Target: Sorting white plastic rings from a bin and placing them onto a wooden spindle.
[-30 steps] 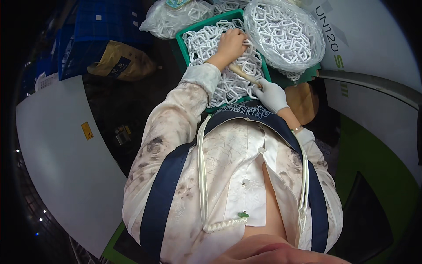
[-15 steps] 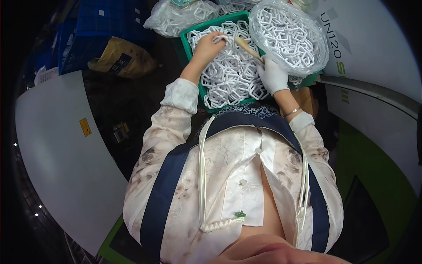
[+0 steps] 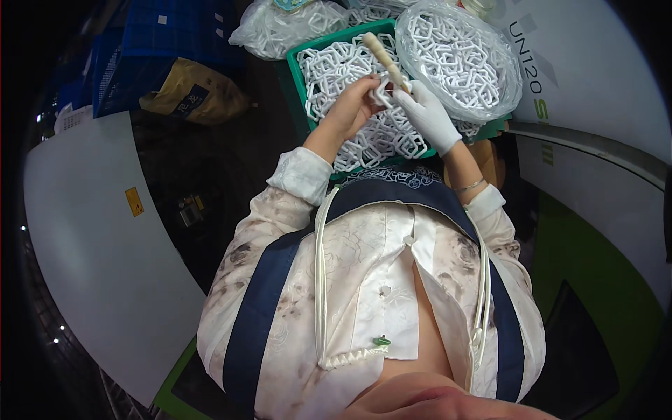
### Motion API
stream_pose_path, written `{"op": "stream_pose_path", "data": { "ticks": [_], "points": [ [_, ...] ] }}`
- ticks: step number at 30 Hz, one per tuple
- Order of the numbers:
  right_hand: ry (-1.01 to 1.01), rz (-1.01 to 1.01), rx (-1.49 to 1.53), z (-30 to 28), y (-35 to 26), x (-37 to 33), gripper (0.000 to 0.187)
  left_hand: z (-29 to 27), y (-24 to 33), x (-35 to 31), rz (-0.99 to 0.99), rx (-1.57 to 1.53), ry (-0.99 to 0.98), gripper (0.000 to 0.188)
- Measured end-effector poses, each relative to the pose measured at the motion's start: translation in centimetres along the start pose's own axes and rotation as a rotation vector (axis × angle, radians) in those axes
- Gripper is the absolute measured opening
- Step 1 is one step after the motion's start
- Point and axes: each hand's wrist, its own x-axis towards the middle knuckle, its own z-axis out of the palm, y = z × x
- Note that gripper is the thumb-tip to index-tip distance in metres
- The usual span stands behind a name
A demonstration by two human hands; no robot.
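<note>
And here are both hands, close together over the green tray (image 3: 343, 35), above its middle and a little toward its right edge. The bare left hand (image 3: 355, 106) has a white plastic link (image 3: 380, 92) pinched at its fingertips, right up against the gloved right hand (image 3: 428, 117). That right hand is closed around a tool with a pale wooden handle (image 3: 381, 53), the handle's free end slanting out toward the tray's far edge; its working end is hidden, so whether it touches the link I can't tell. Below them, a heap of white links (image 3: 392, 136) fills the tray from far edge to near edge. Over at the far right corner, a clear bag (image 3: 455, 63) bulges with more links, overlapping the tray's right edge. Just beyond the far left corner sits another stuffed bag (image 3: 287, 31), and well off the left edge, a brown paper sack (image 3: 210, 87).
</note>
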Motion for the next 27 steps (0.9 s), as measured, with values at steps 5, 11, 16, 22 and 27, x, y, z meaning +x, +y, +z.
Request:
{"op": "stream_pose_path", "data": {
  "ticks": [5,11,16,22,27],
  "points": [
    [0.061,-0.098,-0.094,0.4,0.6,-0.1,0.041,1.6,-0.7,-1.3,0.067,0.135,-0.009,0.031],
    [-0.027,0.051,-0.441,-2.4,2.5,-3.1,0.039,-2.8,-0.8,0.3,0.146,0.101,0.099,0.024],
    [-0.029,0.152,-0.770,-0.9,4.5,-4.4,0.042,-3.5,-0.2,0.4,0.247,0.156,0.273,0.026],
    [0.027,-0.084,-0.810,1.0,5.3,-2.8,0.037,-3.2,0.4,-0.6,0.310,0.135,0.326,0.025],
    [0.056,-0.082,-0.845,1.4,5.1,-1.9,0.026,-2.5,0.7,-1.4,0.334,0.183,0.362,0.025]
  ]
}}
